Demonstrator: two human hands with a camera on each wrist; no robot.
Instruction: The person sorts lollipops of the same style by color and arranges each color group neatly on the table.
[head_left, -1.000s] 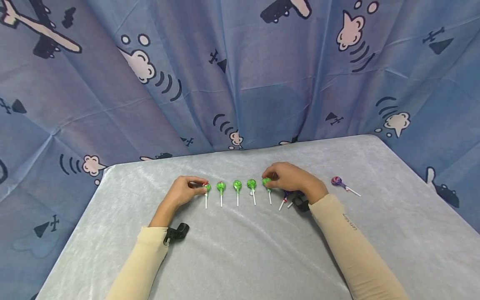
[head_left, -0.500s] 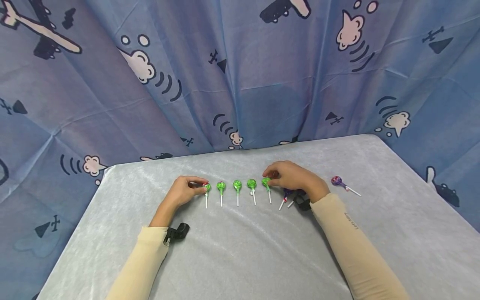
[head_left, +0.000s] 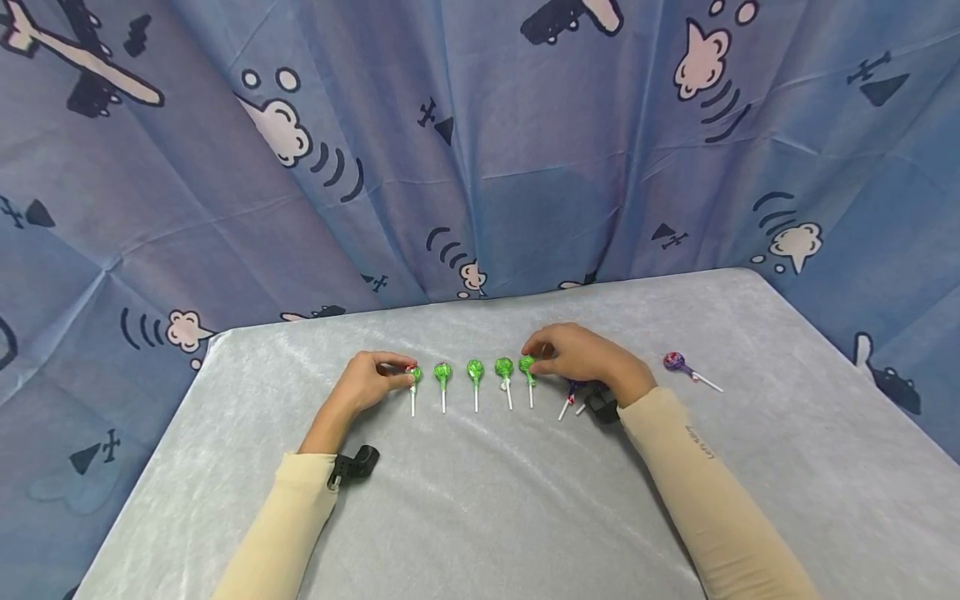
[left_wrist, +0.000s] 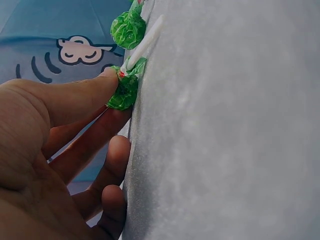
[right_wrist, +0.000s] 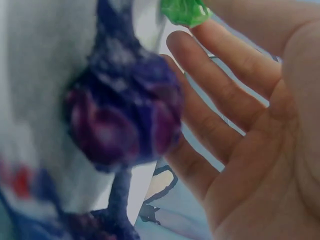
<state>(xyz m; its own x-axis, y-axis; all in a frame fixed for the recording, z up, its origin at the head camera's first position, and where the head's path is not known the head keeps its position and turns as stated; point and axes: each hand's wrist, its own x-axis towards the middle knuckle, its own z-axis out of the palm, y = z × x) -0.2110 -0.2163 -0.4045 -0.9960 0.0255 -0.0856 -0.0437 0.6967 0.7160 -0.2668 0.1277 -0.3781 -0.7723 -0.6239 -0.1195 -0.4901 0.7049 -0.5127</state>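
Note:
Green-wrapped lollipops lie in a row on the table, heads toward the curtain and white sticks toward me. My left hand [head_left: 366, 385] pinches the head of the leftmost lollipop [left_wrist: 125, 92] between thumb and finger. At the row's right end, my right hand [head_left: 577, 352] holds another green lollipop [head_left: 527, 366] by its head, thumb and forefinger at its right side. Between the hands lie three more green ones, the nearest to the right hand being this lollipop [head_left: 504, 367]. Purple lollipops [right_wrist: 125, 115] lie under the right wrist, partly hidden by it in the head view.
A separate purple lollipop [head_left: 674, 361] lies right of the right forearm, its stick slanting to the right. Pale grey cloth covers the table [head_left: 465, 517]. A blue patterned curtain [head_left: 480, 150] hangs right behind the table's far edge.
My right hand has shifted its green lollipop slightly left, closer to its neighbour, and the stick now lies straighter. The left hand stays in place on the leftmost lollipop.

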